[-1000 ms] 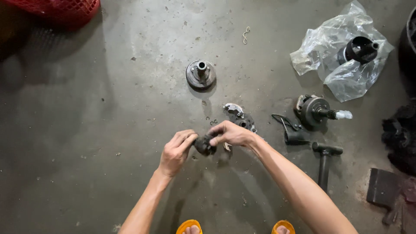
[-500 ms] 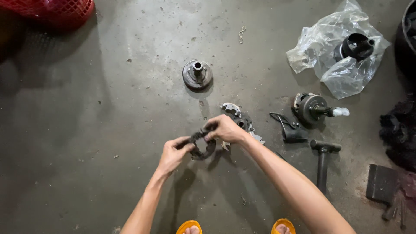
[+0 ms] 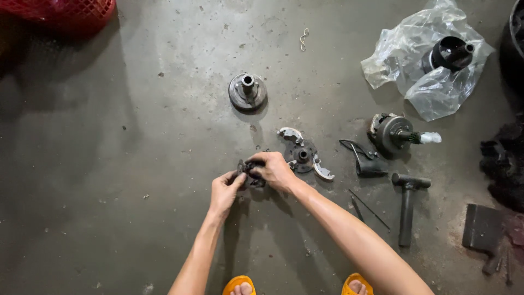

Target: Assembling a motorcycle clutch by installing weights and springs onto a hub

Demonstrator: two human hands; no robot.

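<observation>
We are gripping a small dark metal part (image 3: pixel 250 172) between both hands, just above the concrete floor (image 3: pixel 136 164). Our left hand (image 3: pixel 225 191) is closing on its near side, thumb and fingers pinching it; our right hand (image 3: pixel 277 170) is curling over the far side, so most of the part is staying hidden and we cannot tell its exact shape.

Just beside the right hand a plate with two curved shoes (image 3: pixel 303 154) is lying flat. Farther up, a round hub (image 3: pixel 247 91) is sitting with its short shaft pointing up.

To the right, a black bracket (image 3: pixel 367 161) and a drum-shaped unit with a white-tipped shaft (image 3: pixel 397 133) are lying near each other, and a hammer (image 3: pixel 407 205) is resting below them beside two thin rods (image 3: pixel 364 205).

A clear plastic bag (image 3: pixel 420 60) is lying crumpled at upper right, holding a black cup-shaped part (image 3: pixel 450 53), partly veiled by the film.

A red mesh basket (image 3: pixel 63 12) is being cut off by the top left edge, its contents out of view. Dark shapes at the right edge are too cropped to make out. Orange sandals (image 3: pixel 297 285) are peeking in at the bottom.
</observation>
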